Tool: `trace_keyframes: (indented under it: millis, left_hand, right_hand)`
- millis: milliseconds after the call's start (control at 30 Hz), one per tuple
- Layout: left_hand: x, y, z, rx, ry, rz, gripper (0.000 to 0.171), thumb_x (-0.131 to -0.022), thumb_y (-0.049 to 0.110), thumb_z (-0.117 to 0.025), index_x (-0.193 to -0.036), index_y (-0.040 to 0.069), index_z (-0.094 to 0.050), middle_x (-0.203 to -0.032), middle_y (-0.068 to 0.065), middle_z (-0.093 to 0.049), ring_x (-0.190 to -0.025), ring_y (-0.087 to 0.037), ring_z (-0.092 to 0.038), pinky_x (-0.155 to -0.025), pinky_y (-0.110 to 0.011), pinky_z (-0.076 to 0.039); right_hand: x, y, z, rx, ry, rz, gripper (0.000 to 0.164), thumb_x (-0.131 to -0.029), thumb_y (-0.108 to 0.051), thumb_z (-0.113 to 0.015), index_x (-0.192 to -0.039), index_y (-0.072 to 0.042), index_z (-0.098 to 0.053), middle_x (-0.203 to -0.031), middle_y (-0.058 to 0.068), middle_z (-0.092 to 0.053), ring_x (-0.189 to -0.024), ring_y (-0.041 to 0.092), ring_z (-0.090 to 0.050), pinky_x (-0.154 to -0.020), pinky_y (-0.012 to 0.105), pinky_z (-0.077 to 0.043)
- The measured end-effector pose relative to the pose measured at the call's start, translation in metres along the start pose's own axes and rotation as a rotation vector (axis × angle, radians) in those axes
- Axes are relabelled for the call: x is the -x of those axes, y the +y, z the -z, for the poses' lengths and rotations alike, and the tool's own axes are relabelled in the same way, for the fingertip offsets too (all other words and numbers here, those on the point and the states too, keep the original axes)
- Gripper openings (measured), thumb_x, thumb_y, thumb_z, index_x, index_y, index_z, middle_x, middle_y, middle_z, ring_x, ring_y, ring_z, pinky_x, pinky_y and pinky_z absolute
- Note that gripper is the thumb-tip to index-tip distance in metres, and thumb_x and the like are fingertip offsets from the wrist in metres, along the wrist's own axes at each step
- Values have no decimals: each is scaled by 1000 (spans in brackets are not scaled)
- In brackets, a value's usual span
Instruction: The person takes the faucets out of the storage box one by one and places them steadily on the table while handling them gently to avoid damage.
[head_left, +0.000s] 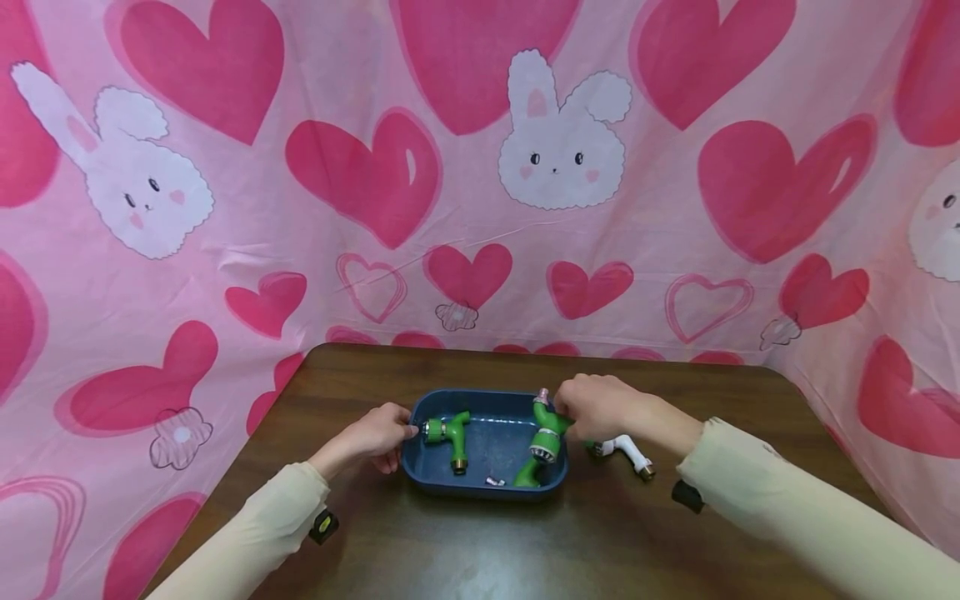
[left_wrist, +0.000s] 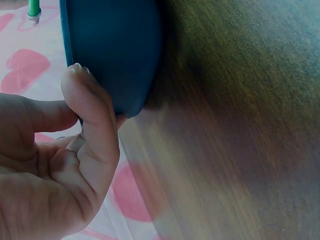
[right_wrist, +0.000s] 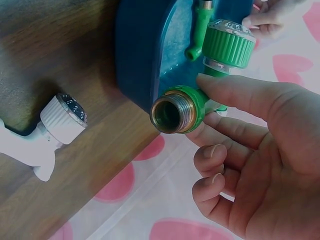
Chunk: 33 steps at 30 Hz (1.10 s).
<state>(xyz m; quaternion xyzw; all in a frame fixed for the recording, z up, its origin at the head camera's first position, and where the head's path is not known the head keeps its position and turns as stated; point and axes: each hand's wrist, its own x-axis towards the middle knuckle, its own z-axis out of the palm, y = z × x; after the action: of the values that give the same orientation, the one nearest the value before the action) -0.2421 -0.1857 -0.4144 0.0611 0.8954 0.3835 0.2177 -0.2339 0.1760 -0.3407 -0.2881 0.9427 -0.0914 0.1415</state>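
One blue tub (head_left: 480,490), left hand (head_left: 378,431) pinching its rim, right hand (head_left: 603,407) opposite, gripping green tap (head_left: 550,425)

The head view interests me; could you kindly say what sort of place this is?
Probably a makeshift filming booth: a pink heart-and-rabbit cloth hangs behind a wood-grain table, where a green faucet lies in a blue basin.

Pink cloth (head_left: 468,187) across upper and middle frame of head view, printed with dark pink hearts; white rabbit head (head_left: 150,196) at upper left, second rabbit head (head_left: 562,162) upper centre, third (head_left: 941,225) cut by right edge; sketched flower (head_left: 182,437) lower left; brown wood-grain table (head_left: 487,554), rounded far corners, pale sheen at bottom centre; cloth also at lower middle of right wrist view
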Motion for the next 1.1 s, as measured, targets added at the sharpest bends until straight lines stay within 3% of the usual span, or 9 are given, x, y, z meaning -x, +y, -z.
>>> trace_keyframes:
  millis: [433,833,1100]
  left_hand:
    - [-1,0,0,-3,3,6,20,-108,10,-59,-120,-3,-67,-62,-14,-63,-44,-16,-59,-44,-32,-57]
    - [0,-2,-2,-1,9,3,19,-108,10,-58,-118,-3,-68,-61,-14,-63,-43,-16,-59,-44,-32,-57]
    - [-2,-3,-2,2,9,1,19,-107,10,-59,-119,-3,-67,-62,-15,-63,-44,-17,-60,-44,-32,-57]
  right_hand:
    - [5,3,2,-8,14,-10,19,-86,-17,-84,-79,-21,-68,-63,-6,-46,-60,11,-43,-51,29,-32]
    - [11,12,1,-22,29,-20,13,-86,-21,-87,-86,-19,-75,-68,-7,-56,-64,12,-49,-53,29,-41]
    - [17,16,0,-38,42,-20,13,-86,-21,-86,-82,-23,-73,-65,-9,-54,-62,10,-48,-53,30,-39]
